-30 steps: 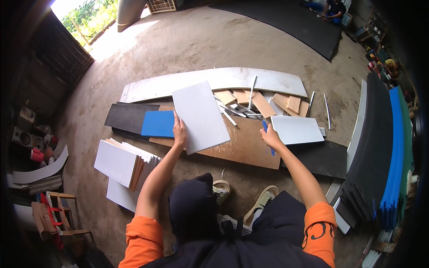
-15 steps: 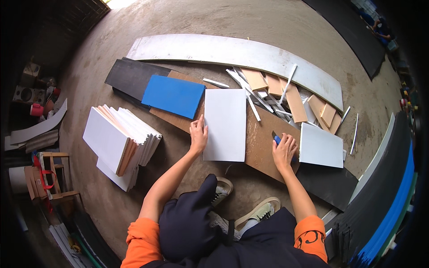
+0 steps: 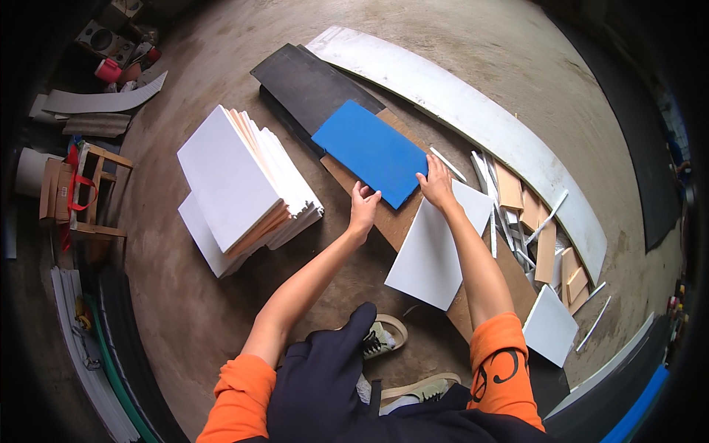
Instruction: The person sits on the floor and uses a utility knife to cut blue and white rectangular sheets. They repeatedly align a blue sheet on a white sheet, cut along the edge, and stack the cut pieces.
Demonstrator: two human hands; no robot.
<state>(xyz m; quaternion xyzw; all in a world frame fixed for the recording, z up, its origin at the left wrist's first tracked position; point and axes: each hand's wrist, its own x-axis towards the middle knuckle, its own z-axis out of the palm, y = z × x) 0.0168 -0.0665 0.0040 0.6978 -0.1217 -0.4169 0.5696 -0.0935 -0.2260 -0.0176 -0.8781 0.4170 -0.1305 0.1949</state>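
The blue sheet (image 3: 369,151), smooth, matte, rectangular, lies flat between the left hand (image 3: 361,210), loosely curled at its near edge, and the right hand (image 3: 439,183), fingers at its end; whether either grips, I can't tell. Seemingly midway: pale stack (image 3: 229,177) left of the hands, tan offcuts (image 3: 546,251) rightward, blue apparently whole.

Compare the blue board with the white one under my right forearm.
The blue board has the left hand and right hand at its edges; the white board has neither. The blue board overlaps the black board; the white board juts off the brown board toward you. Both look flat and rectangular.
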